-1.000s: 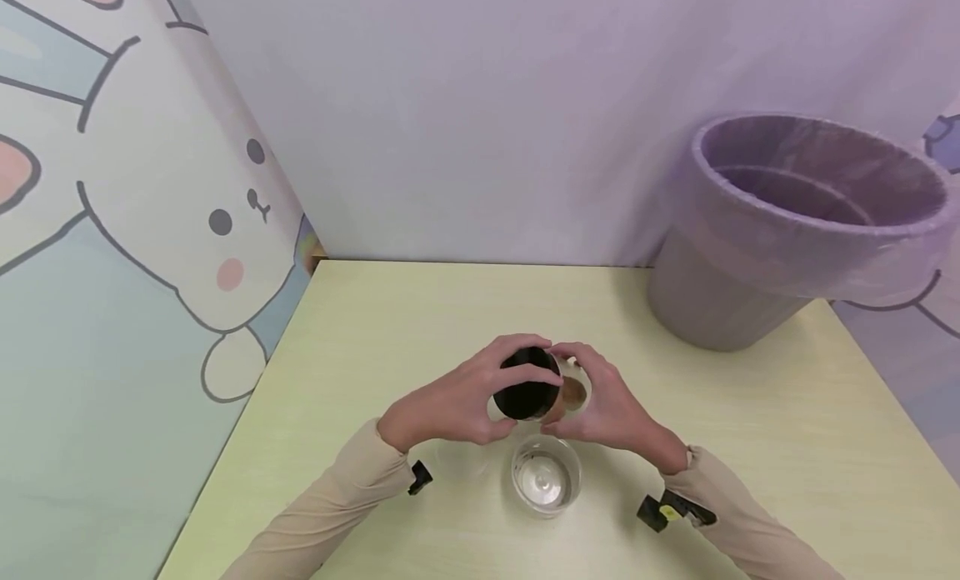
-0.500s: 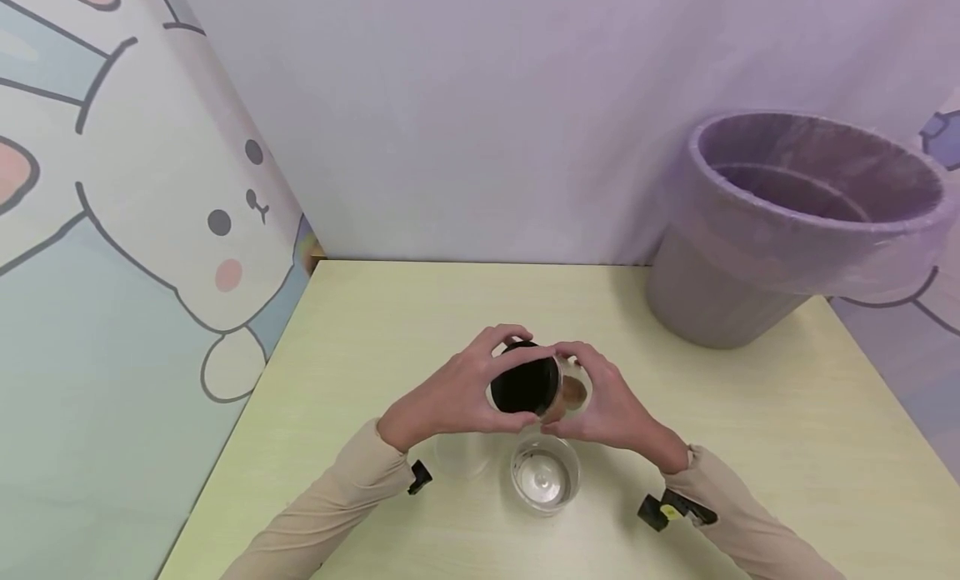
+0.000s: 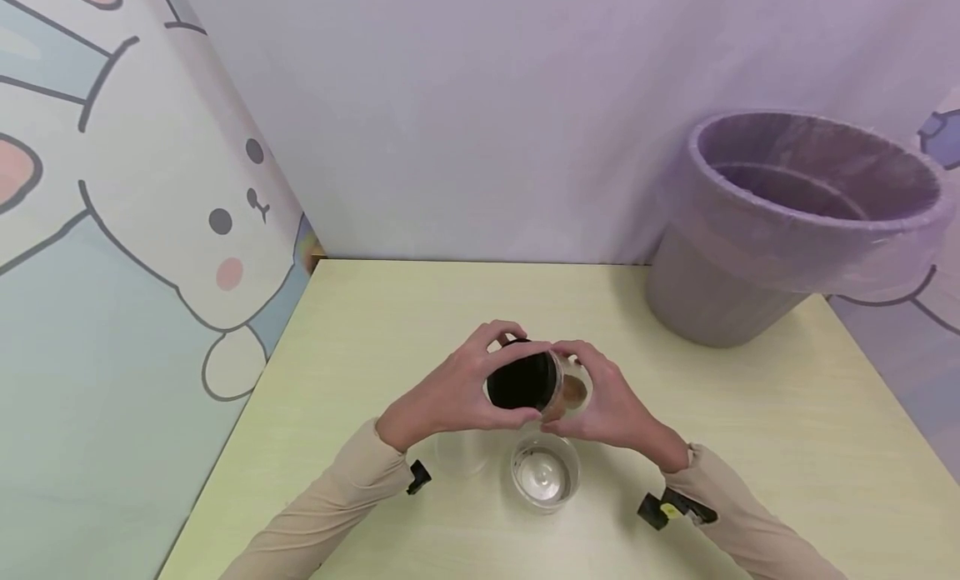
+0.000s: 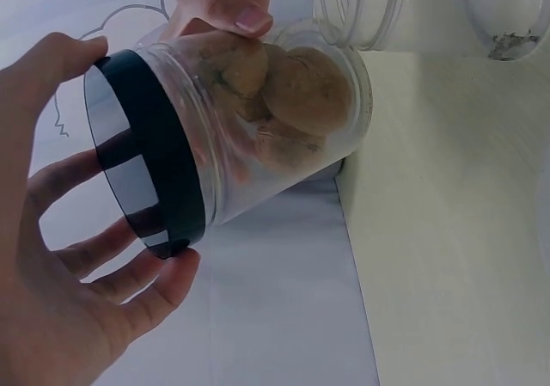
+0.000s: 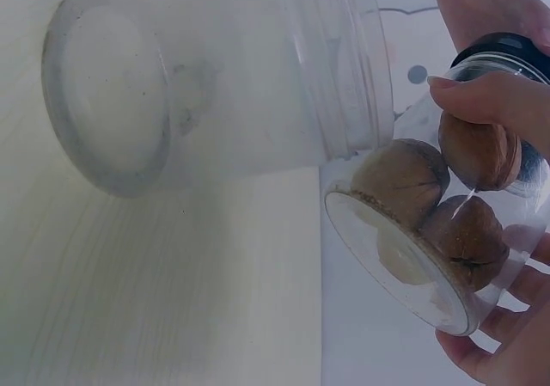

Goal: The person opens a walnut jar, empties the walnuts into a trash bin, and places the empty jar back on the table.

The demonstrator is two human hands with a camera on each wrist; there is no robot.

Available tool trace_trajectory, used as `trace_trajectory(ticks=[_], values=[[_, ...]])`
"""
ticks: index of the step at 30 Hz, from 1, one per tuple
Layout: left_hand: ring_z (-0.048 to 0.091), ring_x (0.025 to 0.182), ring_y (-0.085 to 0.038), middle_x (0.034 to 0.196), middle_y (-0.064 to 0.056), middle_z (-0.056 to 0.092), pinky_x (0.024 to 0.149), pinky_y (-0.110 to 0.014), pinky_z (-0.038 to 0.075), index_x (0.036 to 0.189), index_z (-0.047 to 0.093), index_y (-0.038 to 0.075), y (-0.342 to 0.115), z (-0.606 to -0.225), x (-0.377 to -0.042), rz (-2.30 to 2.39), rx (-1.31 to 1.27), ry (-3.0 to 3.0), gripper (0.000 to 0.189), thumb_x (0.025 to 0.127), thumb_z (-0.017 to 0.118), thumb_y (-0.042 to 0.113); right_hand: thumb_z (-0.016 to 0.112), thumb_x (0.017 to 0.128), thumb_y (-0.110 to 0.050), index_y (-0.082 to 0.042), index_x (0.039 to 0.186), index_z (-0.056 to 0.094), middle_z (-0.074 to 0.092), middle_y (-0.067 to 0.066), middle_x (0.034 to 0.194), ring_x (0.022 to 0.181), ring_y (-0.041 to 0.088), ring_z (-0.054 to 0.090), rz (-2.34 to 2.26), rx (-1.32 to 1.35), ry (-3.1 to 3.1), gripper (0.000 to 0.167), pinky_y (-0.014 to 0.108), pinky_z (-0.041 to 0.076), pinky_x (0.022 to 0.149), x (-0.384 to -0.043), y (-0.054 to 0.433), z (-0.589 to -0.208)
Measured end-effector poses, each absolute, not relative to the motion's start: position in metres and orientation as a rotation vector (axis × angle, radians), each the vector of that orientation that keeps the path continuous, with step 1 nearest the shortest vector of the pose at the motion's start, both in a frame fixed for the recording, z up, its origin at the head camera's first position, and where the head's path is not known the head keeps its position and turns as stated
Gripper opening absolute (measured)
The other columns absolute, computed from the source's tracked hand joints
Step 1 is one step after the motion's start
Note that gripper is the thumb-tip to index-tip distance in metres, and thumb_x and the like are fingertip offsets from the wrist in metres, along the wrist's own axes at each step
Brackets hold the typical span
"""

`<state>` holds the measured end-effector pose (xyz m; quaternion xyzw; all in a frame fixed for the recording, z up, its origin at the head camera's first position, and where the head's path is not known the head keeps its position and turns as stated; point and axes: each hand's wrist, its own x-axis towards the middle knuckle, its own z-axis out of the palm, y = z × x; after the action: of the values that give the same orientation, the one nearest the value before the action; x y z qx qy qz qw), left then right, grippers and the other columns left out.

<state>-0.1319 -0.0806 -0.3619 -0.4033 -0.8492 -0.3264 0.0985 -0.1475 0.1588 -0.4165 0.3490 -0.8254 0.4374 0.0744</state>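
Note:
A clear jar (image 4: 232,158) with a black lid (image 3: 519,382) is held tilted above the table between both hands. Inside it lie several brown, round nuts (image 5: 464,240) in their shells. My left hand (image 3: 450,390) grips the lid, thumb on one side of its rim and fingertips on the other. Around the jar's clear body curls my right hand (image 3: 613,403), its thumb lying along the wall. The lid sits on the jar's mouth. Just below the hands in the head view, an open clear jar (image 3: 546,507) stands upright, with small dark specks near its bottom.
A faint, round transparent thing (image 3: 461,457) lies left of the open jar. At the back right of the pale wooden table (image 3: 375,305) stands a large grey-purple bucket (image 3: 720,305). Walls rise behind the table and at its left, the left one with a rabbit drawing (image 3: 172,180).
My left fingers have shifted from across the lid's top to its rim, and the thumb has moved right along its lower edge. The lid has moved slightly left. My right hand has stayed put.

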Motion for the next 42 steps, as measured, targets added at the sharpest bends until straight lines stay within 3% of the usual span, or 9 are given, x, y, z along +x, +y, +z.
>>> trace_trajectory(ticks=[12, 21, 29, 42], values=[[0.04, 0.108, -0.014, 0.125, -0.003, 0.04, 0.084, -0.023, 0.043, 0.133, 0.053, 0.024, -0.084, -0.361, -0.134, -0.963, -1.192, -2.448, 0.063, 0.076, 0.074, 0.04, 0.093, 0.051, -0.028, -0.018, 0.129, 0.047, 0.054, -0.007, 0.118, 0.108, 0.011, 0.049, 1.296, 0.998, -2.505, 0.091, 0.043, 0.043, 0.082, -0.147, 0.163, -0.416], [0.041, 0.108, -0.014, 0.126, -0.005, 0.04, 0.084, -0.023, 0.043, 0.133, 0.053, 0.024, -0.085, -0.362, -0.135, -0.972, -1.173, -2.449, 0.064, 0.075, 0.075, 0.039, 0.092, 0.052, -0.026, -0.017, 0.128, 0.048, 0.056, 0.005, 0.118, 0.108, 0.013, 0.05, 1.312, 0.968, -2.51, 0.088, 0.046, 0.042, 0.082, -0.147, 0.167, -0.415], [0.041, 0.108, -0.015, 0.126, -0.005, 0.04, 0.084, -0.025, 0.044, 0.132, 0.055, 0.023, -0.087, -0.364, -0.136, -0.991, -1.156, -2.442, 0.063, 0.075, 0.075, 0.04, 0.093, 0.051, -0.027, -0.021, 0.128, 0.048, 0.055, -0.005, 0.118, 0.104, 0.013, 0.05, 1.311, 0.949, -2.517, 0.09, 0.044, 0.042, 0.084, -0.147, 0.173, -0.416], [0.041, 0.107, -0.014, 0.127, -0.004, 0.039, 0.084, -0.026, 0.043, 0.133, 0.054, 0.025, -0.088, -0.366, -0.136, -0.985, -1.127, -2.46, 0.063, 0.075, 0.075, 0.04, 0.093, 0.05, -0.026, -0.02, 0.128, 0.049, 0.055, -0.007, 0.118, 0.104, 0.015, 0.049, 1.294, 0.919, -2.517, 0.09, 0.043, 0.041, 0.086, -0.146, 0.18, -0.414]])
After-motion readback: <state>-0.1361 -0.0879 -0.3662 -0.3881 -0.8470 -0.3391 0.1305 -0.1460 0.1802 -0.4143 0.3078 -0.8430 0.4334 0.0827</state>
